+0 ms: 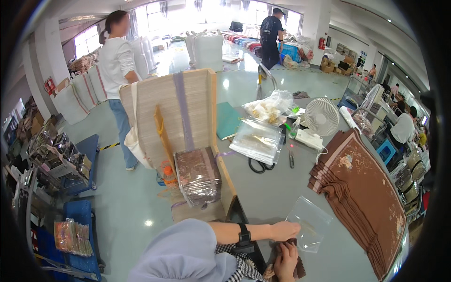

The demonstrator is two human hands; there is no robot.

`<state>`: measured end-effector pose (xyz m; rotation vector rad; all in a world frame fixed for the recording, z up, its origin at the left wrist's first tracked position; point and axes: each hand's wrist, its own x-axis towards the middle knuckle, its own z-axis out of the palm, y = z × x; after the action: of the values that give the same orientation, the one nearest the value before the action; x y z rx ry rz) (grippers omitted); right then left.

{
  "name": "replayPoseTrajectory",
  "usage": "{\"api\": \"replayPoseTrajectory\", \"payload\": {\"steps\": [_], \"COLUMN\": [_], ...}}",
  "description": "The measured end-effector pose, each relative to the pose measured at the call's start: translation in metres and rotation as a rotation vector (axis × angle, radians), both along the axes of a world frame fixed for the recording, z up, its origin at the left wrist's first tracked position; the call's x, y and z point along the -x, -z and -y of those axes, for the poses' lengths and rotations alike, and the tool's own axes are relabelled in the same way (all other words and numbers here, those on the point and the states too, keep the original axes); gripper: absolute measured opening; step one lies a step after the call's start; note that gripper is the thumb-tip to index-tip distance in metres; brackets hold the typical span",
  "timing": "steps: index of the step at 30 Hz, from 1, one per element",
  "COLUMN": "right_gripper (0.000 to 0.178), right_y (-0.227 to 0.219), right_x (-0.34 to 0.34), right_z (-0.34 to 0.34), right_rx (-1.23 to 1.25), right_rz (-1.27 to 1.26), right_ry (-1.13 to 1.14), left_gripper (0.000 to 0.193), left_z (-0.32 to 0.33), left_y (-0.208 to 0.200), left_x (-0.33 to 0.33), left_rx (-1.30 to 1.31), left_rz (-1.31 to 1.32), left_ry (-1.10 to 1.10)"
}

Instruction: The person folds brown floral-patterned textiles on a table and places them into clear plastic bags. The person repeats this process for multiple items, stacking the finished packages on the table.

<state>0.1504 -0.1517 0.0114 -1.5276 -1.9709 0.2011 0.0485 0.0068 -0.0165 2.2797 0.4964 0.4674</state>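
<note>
A clear plastic bag [315, 217] lies flat on the grey table in front of me. My left hand [284, 231], with a black watch on its wrist, is closed at the bag's near left edge. Just below it, my right hand [286, 261] bends its fingers over a dark brown folded cloth [299, 270], which is mostly hidden under the hands. To the right, a fanned stack of brown floral cloths [361, 188] reaches the table's edge. More clear bags [257, 141] are piled farther up the table.
Left of the table, a wooden box [213, 117] holds a stack of bagged brown cloths [199, 176]. A white fan [322, 116], black scissors [261, 165], small snips [291, 159] and a bottle [294, 128] lie beyond. Blue carts [84, 162] stand left; two people [120, 70] are farther off.
</note>
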Motion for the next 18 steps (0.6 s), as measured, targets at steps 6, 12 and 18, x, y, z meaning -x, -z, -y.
{"api": "replayPoseTrajectory", "payload": {"steps": [6, 12, 18], "right_gripper": [0.033, 0.039, 0.043], "right_y": [-0.002, 0.005, 0.029], "right_x": [-0.031, -0.036, -0.058], "right_z": [0.003, 0.001, -0.019], "right_rx": [0.19, 0.216, 0.075], "right_rz": [-0.039, 0.13, 0.032], "right_ry": [0.099, 0.196, 0.436], "left_gripper": [0.034, 0.06, 0.066], "left_z": [0.021, 0.045, 0.059], "left_y": [0.005, 0.02, 0.021], "left_x": [0.014, 0.029, 0.017], "left_rx": [-0.25, -0.36, -0.393], "left_rz": [-0.009, -0.12, -0.263], "left_ry": [-0.097, -0.115, -0.095]}}
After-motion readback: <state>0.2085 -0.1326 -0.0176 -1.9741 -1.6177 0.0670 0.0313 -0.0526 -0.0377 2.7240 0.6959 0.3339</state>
